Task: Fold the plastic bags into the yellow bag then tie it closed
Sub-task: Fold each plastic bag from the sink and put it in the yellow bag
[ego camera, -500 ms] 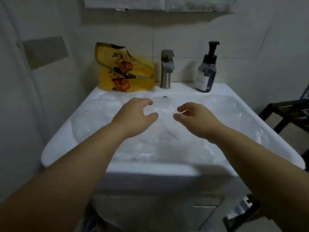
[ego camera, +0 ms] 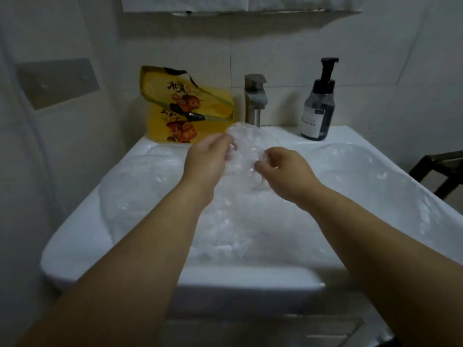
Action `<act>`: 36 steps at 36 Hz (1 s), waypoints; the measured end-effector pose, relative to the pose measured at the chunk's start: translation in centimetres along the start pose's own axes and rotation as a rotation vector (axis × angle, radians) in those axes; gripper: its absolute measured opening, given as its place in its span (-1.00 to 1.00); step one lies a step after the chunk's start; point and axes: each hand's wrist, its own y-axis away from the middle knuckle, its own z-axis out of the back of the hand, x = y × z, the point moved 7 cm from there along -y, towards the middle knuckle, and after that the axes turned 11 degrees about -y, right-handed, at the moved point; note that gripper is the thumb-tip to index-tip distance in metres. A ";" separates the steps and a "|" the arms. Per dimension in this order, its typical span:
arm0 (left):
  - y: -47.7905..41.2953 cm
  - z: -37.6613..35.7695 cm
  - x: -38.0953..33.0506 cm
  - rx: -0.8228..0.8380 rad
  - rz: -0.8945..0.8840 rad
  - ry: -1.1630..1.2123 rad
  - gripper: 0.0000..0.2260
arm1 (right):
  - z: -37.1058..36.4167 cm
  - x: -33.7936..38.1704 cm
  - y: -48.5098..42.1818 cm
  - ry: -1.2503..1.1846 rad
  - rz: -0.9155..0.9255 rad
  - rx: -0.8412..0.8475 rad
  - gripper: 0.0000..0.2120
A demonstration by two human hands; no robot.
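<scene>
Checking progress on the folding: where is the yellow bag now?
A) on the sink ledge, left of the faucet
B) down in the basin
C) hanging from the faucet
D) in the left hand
A: the yellow bag stands on the sink ledge, left of the faucet.

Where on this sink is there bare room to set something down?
Bare: ledge between steel faucet and dark pump bottle; white sink's front rim. Crowded: basin full of clear plastic bags; yellow printed bag fills back-left corner.

Crinkled clear plastic bag (ego camera: pixel 246 149), glossy white sink (ego camera: pixel 240 276), brushed-metal tap (ego camera: pixel 255 98)
</scene>
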 end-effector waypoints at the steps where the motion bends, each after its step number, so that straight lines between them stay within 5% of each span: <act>1: -0.8 0.0 0.3 -0.019 0.044 0.072 -0.80 | 0.2 0.0 -0.8 -0.057 0.000 -0.041 -0.86; 4: -2.1 -0.3 1.2 -0.004 0.078 0.158 -0.91 | 0.2 -0.7 -2.3 -0.287 -0.058 -0.112 -0.81; 8: -2.6 -0.6 1.8 0.156 0.013 0.211 -0.56 | -0.9 -1.9 -2.4 -0.745 -0.232 -0.040 -0.75; 12: -1.3 -1.4 2.6 0.323 0.023 0.185 -0.53 | -2.3 -2.0 -1.4 -1.004 -0.315 0.108 -0.74; 16: -0.2 -0.7 2.9 0.146 0.048 0.031 -0.89 | -2.3 -2.0 -0.4 -1.093 -0.366 0.113 -0.69; 22: 0.2 1.5 2.3 -0.123 0.020 -0.087 -0.86 | -1.4 -0.5 -0.1 -0.941 -0.183 0.135 -0.44; 24: 0.3 1.7 2.2 -0.138 0.028 -0.072 -0.84 | -1.9 -0.6 0.2 -0.734 -0.154 0.120 -0.39; 27: 0.3 1.8 2.1 -0.130 0.052 -0.017 -0.79 | -1.9 -0.9 0.0 -0.620 -0.118 0.011 -0.68; 33: 0.1 2.0 2.8 -0.055 0.097 0.225 -0.88 | -0.8 -2.0 -0.6 -0.856 -0.226 -0.133 -0.63; 36: -0.1 2.0 3.6 -0.074 0.129 0.151 -0.83 | -1.0 -1.9 -0.6 -0.947 -0.276 -0.143 -0.61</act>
